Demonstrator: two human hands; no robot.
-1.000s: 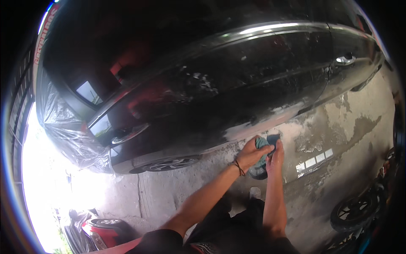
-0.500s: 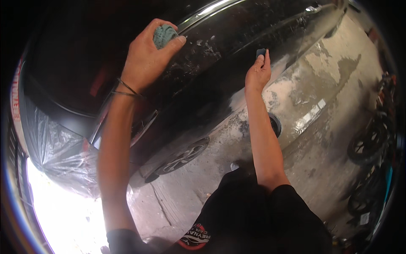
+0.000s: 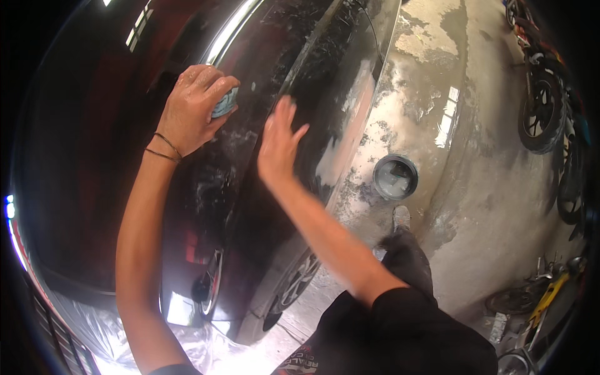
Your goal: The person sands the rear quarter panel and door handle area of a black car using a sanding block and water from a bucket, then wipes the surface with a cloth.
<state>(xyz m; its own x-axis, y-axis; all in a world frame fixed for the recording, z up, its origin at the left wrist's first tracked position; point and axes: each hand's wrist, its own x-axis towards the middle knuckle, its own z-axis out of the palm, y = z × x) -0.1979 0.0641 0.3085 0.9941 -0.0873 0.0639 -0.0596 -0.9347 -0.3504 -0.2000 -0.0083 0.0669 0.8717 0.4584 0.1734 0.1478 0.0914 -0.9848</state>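
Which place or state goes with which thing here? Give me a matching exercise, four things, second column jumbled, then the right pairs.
Things:
1. Cloth
2. Bucket
3. Car
4. Right hand

Places and states:
A. Fingers outstretched
B. Black, with a pale patch low on its side
C. Gripped in the left hand
D. On the floor, near a shoe

Pairs: 1-C, 2-D, 3-B, 4-A

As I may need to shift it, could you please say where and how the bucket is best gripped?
Grip the bucket by opposite sides of its rim, probably from above: it stands upright on the floor, its round, open mouth facing up.
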